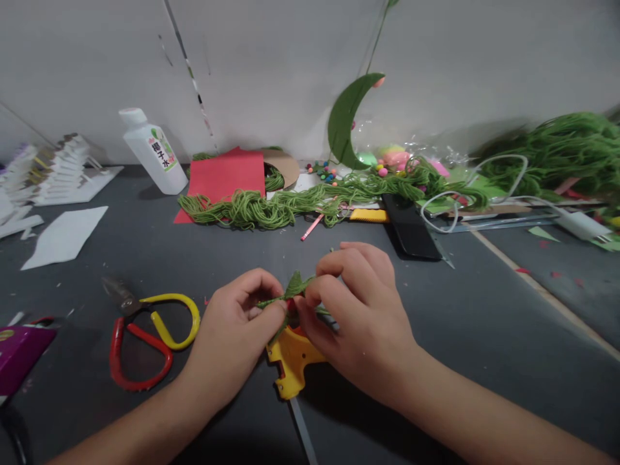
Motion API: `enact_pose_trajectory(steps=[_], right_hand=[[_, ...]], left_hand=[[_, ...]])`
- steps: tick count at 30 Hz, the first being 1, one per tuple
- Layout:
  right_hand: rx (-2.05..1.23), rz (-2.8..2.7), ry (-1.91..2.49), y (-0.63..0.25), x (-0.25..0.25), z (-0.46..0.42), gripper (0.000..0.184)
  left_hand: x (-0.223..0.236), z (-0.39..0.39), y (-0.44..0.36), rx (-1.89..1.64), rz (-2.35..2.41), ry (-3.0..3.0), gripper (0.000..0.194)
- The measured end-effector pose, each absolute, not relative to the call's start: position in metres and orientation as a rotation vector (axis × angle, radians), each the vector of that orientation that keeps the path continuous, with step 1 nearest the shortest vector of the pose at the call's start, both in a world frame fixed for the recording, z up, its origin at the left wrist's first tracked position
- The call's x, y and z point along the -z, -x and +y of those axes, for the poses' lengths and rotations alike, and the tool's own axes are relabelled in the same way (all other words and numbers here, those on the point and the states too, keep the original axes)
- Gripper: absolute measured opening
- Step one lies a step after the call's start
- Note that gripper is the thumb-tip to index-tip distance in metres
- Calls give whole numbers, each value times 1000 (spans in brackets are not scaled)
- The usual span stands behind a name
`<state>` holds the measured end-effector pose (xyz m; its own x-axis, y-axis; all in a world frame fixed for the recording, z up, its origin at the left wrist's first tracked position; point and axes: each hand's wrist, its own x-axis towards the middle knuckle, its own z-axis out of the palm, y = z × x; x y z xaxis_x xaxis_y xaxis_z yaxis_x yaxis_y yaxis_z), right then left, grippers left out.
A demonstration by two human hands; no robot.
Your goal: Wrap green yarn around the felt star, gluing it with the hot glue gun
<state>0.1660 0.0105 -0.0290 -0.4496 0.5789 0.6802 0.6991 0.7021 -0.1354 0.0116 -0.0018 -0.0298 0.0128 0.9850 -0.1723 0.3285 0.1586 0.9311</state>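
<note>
Both hands meet over the middle of a dark grey table (484,323). My left hand (237,323) pinches a thin green stem with a small red part (289,303). My right hand (353,310) is closed on the green leaf end (296,283) of the same small piece. Just below the hands lies a yellow glue gun (290,365), partly hidden by my right hand, with its grey cord running toward me.
Scissors with one red and one yellow handle (145,329) lie to the left. Behind are green yarn bundles (271,206), red paper (225,174), a white bottle (152,152), a black phone (411,229), a white cable with charger (571,223) and a green crescent (346,119).
</note>
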Motion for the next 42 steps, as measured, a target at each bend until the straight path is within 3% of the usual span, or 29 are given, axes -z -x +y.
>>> enact_pose_trajectory(steps=[15,22,29,42], right_hand=[[190,-2202,964,-165,30,11,18],[-324,-2030,1099,-168,18,12,20],[-49,-2210,1006,-170,24,14,16],[50,-2236,1025,-168,25,13,17]], left_hand=[[29,-3,-12,-867,1489,-1336,4],[30,0,-8,-866,1436,-1268,5],[33,2,-7,-880,1419,-1205,6],[32,-1,-7,-881,1431,-1225,6]])
